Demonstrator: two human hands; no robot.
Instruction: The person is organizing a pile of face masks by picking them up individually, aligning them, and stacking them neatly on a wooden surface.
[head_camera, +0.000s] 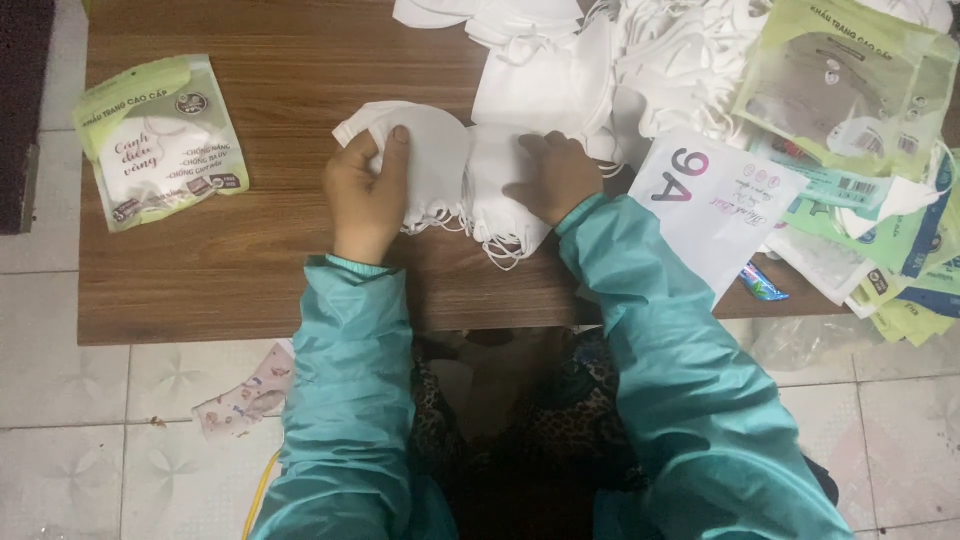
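My left hand (367, 190) grips the left side of a small stack of white face masks (440, 155), thumb laid on top. Pressing flat on a second white mask stack (500, 195) just to the right is my right hand (553, 175). Both stacks lie on the brown wooden table (270, 90), their ear loops hanging toward the front edge. Both arms wear teal sleeves.
A sealed green-and-white mask pouch (160, 140) lies at the table's left. A heap of loose white masks (610, 50) fills the back. At the right are a white paper sheet (715, 205) and piled green pouches (850, 90). Tiled floor lies below, with a cloth scrap (240, 405).
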